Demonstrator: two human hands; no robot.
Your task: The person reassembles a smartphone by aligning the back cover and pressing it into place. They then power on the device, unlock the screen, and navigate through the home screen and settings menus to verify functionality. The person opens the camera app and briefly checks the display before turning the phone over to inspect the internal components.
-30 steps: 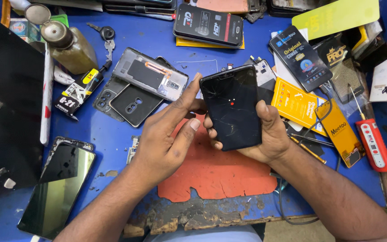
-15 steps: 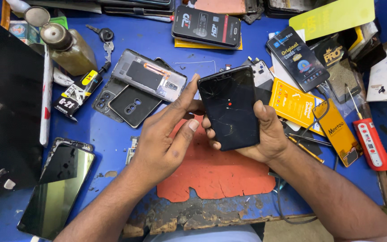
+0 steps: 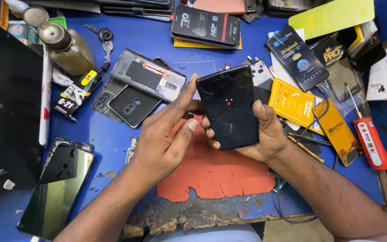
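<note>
Nearest me, the worn edge of the blue bench [image 3: 113, 134] carries a ragged orange mat [image 3: 216, 172], over which both my hands work. To the near left a loose glass panel [image 3: 54, 188] lies flat, reflecting greenish light.

Above the mat, my right hand [image 3: 265, 139] grips the black phone [image 3: 232, 107] from beneath, thumb hooked over its right edge, fingers wrapped around the lower left edge. The screen faces up, cracked, with one small red dot lit near its centre. My left hand [image 3: 162, 139] is open and holds nothing; its forefinger reaches along the phone's upper left edge and its thumb points at the lower left edge, close to my right fingertips.

Compared with the view a second ago, the phone's tilt and place over the mat are almost unchanged, and my left hand has stayed at the same edge; I judge the work is holding at that left seam.

Farther left lie a bare phone frame [image 3: 151, 78] and a dark back cover [image 3: 133, 105]; farther right, a red-handled screwdriver [image 3: 370, 143] and yellow packets [image 3: 294, 103].
</note>
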